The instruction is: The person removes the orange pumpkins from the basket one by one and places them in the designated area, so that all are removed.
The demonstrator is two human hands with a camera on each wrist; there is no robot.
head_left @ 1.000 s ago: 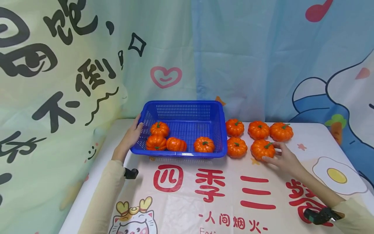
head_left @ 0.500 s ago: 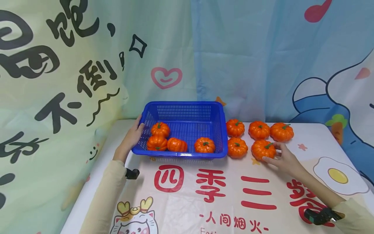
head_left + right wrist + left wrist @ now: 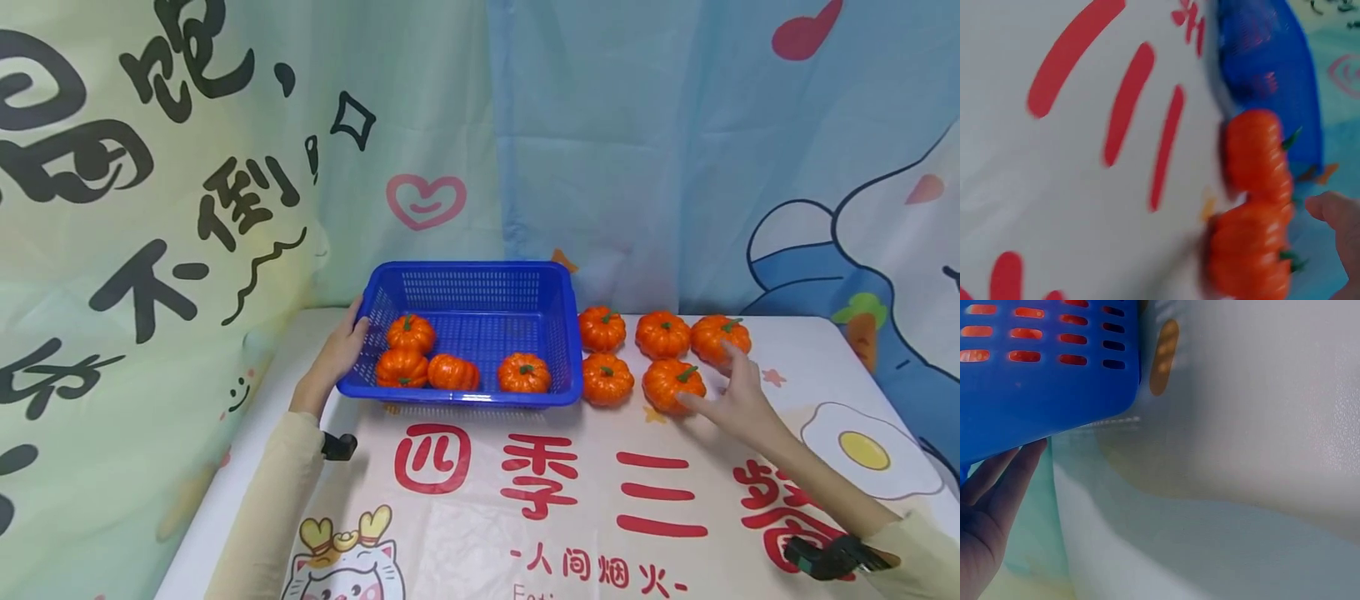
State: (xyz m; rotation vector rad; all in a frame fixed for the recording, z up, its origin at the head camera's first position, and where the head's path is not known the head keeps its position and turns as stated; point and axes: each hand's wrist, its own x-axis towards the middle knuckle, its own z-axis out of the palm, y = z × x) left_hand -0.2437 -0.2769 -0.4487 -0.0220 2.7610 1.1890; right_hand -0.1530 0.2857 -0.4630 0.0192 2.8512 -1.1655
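A blue plastic basket [image 3: 457,397] stands on the table with several small orange pumpkins [image 3: 411,333] inside. My left hand [image 3: 339,346] rests against its left side; in the left wrist view its fingers [image 3: 1019,478] lie fairly straight along the basket wall. My right hand [image 3: 738,400] is spread at the near right pumpkin [image 3: 671,387], thumb at that pumpkin's right side. Its raised fingers overlap the back right pumpkin [image 3: 718,340] in view; whether they touch it I cannot tell. In the right wrist view, part of the right hand [image 3: 1341,219] shows at the edge.
More pumpkins stand right of the basket: a near one [image 3: 607,379] and a back one [image 3: 602,328] close to its wall, and another back one [image 3: 663,334] farther right. A printed cloth [image 3: 480,533] covers the table. Behind hangs a printed curtain [image 3: 592,167].
My right fingers have come away from the near right pumpkin and spread upward toward the back right one. That pumpkin stays in place. The left hand and basket hold still.
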